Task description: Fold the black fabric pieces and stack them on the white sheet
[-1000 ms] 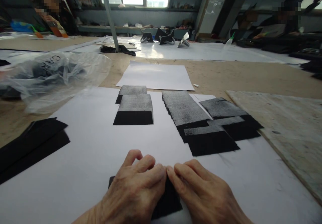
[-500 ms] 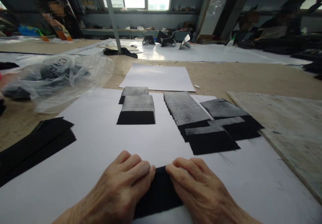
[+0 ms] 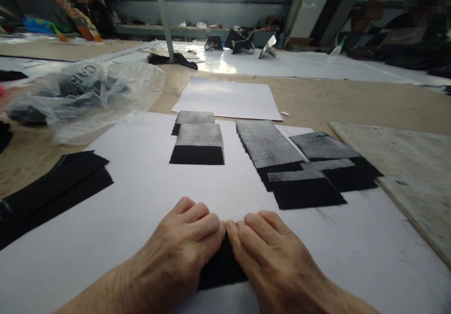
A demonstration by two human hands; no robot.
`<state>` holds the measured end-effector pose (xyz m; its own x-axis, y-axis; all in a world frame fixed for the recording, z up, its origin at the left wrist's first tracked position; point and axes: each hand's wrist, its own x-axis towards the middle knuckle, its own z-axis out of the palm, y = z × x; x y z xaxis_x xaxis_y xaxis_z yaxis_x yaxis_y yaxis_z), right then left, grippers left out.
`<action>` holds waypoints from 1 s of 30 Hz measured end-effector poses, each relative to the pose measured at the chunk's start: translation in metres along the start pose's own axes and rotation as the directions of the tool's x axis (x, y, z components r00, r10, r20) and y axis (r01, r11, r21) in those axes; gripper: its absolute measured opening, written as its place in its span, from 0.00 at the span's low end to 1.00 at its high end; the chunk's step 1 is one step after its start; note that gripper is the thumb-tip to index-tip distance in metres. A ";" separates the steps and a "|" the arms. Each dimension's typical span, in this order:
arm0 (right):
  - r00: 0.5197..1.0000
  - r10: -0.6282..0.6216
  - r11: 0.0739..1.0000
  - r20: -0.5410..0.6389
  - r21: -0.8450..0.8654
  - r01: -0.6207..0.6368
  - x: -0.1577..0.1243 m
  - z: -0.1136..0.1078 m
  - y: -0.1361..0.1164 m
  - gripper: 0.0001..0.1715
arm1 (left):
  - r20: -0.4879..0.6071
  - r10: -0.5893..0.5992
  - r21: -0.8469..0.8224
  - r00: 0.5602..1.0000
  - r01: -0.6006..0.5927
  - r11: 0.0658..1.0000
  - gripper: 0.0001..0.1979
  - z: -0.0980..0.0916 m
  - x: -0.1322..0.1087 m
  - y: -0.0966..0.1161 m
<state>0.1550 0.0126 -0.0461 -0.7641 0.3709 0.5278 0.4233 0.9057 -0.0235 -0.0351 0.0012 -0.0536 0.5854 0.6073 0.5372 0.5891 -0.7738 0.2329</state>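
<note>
In the head view, the left hand (image 3: 183, 253) and the right hand (image 3: 271, 257) lie side by side on a black cloth piece (image 3: 220, 271) at the near edge of a large white sheet (image 3: 123, 220). Both hands have their fingers held together and bent downward. The fingertips of the two hands touch each other at the far edge of the cloth piece. The tips press on that edge, but it cannot be told whether they pinch it or only bear down on it. Most of the cloth piece is hidden beneath the palms, and only a dark wedge shows between the hands.

Farther up the same sheet lies a small stack of black pieces (image 3: 198, 145), well apart from the hands. To its right lies a wider group of overlapping black pieces (image 3: 306, 192). Long black strips (image 3: 52, 187) lie at the left edge of the sheet. A crumpled plastic bag (image 3: 88, 93) sits on the table beyond them. A smaller white sheet (image 3: 227, 98) lies past the stacks, and a pale board (image 3: 405, 168) lies at the right
</note>
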 end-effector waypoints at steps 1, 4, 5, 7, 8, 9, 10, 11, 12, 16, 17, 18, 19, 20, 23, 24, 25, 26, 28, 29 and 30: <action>1.000 -0.011 1.000 0.003 -0.021 0.011 -0.001 0.002 -0.001 0.19 | 0.010 0.002 -0.009 1.000 -0.002 1.000 0.11 -0.002 -0.002 -0.002; 0.999 -0.044 0.996 0.021 -0.072 0.045 -0.005 0.005 -0.001 0.19 | 0.032 0.006 -0.043 0.999 -0.004 0.999 0.11 -0.013 -0.010 -0.006; 0.998 -0.048 0.996 0.026 -0.076 0.050 -0.005 0.006 0.000 0.19 | 0.031 0.003 -0.052 1.000 -0.002 0.999 0.12 -0.017 -0.013 -0.008; 0.998 -0.058 0.994 0.030 -0.091 0.061 -0.006 0.006 0.001 0.20 | 0.022 -0.002 -0.059 1.000 0.004 0.998 0.13 -0.022 -0.019 -0.009; 0.998 -0.058 0.993 0.034 -0.103 0.061 -0.006 0.005 0.001 0.20 | 0.022 0.005 -0.064 1.000 -0.003 0.998 0.13 -0.023 -0.020 -0.010; 0.998 -0.061 0.991 0.032 -0.116 0.064 -0.006 0.005 0.001 0.20 | 0.028 0.016 -0.067 0.999 -0.014 0.998 0.13 -0.024 -0.022 -0.010; 0.998 -0.062 0.990 0.031 -0.127 0.065 -0.005 0.005 0.001 0.20 | 0.041 0.031 -0.065 0.999 -0.028 0.998 0.13 -0.023 -0.022 -0.010; 0.997 -0.065 0.989 0.031 -0.134 0.069 -0.005 0.005 0.000 0.21 | 0.062 0.041 -0.056 0.997 -0.038 0.998 0.12 -0.022 -0.022 -0.010; 0.997 -0.068 0.988 0.034 -0.136 0.072 -0.004 0.004 0.000 0.21 | 0.075 0.050 -0.045 0.996 -0.046 0.998 0.12 -0.021 -0.022 -0.010; 0.993 -0.073 0.987 0.097 -0.134 0.086 0.002 0.001 -0.002 0.21 | 0.058 0.063 -0.021 0.996 -0.061 0.998 0.11 -0.018 -0.019 -0.008; 0.992 -0.072 0.987 0.106 -0.139 0.086 0.004 0.000 -0.003 0.21 | 0.044 0.072 -0.025 0.996 -0.071 0.997 0.12 -0.017 -0.018 -0.007; 0.991 -0.063 0.987 0.119 -0.141 0.079 0.007 -0.001 -0.004 0.21 | 0.037 0.083 -0.026 0.996 -0.082 0.996 0.13 -0.017 -0.016 -0.007; 0.991 -0.053 0.988 0.123 -0.139 0.070 0.010 -0.002 -0.005 0.21 | 0.030 0.093 -0.025 0.995 -0.092 0.995 0.15 -0.017 -0.015 -0.006; 0.992 -0.047 0.989 0.120 -0.132 0.063 0.013 -0.001 -0.006 0.22 | 0.019 0.097 -0.025 0.995 -0.097 0.995 0.16 -0.017 -0.015 -0.005; 0.998 -0.037 0.995 0.048 -0.091 0.042 0.022 0.006 -0.013 0.20 | 0.005 0.080 -0.052 0.997 -0.079 0.995 0.19 -0.014 -0.014 -0.003; 0.999 -0.040 0.995 -0.008 -0.089 0.039 0.024 0.009 -0.016 0.19 | -0.002 0.067 -0.062 0.998 -0.067 0.996 0.20 -0.014 -0.014 -0.003; 0.997 -0.045 0.994 -0.061 -0.098 0.039 0.026 0.013 -0.018 0.19 | -0.005 0.062 -0.070 0.998 -0.062 0.996 0.20 -0.013 -0.015 -0.003; 0.994 -0.047 0.993 -0.095 -0.113 0.036 0.027 0.017 -0.020 0.18 | -0.002 0.059 -0.069 0.998 -0.059 0.996 0.21 -0.013 -0.016 -0.003; 0.992 -0.066 0.988 -0.105 -0.145 0.050 0.026 0.022 -0.022 0.17 | 0.016 0.065 -0.058 0.998 -0.064 0.996 0.18 -0.016 -0.019 -0.006; 0.993 -0.079 0.986 -0.088 -0.151 0.065 0.025 0.023 -0.022 0.17 | 0.037 0.064 -0.060 0.997 -0.061 0.996 0.17 -0.019 -0.021 -0.007; 0.994 -0.090 0.986 -0.069 -0.150 0.079 0.023 0.024 -0.021 0.16 | 0.055 0.057 -0.065 0.997 -0.053 0.996 0.15 -0.023 -0.023 -0.009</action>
<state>0.1170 0.0074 -0.0540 -0.7639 0.2731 0.5847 0.4298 0.8912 0.1453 -0.0670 -0.0100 -0.0496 0.6476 0.5712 0.5044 0.5196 -0.8151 0.2561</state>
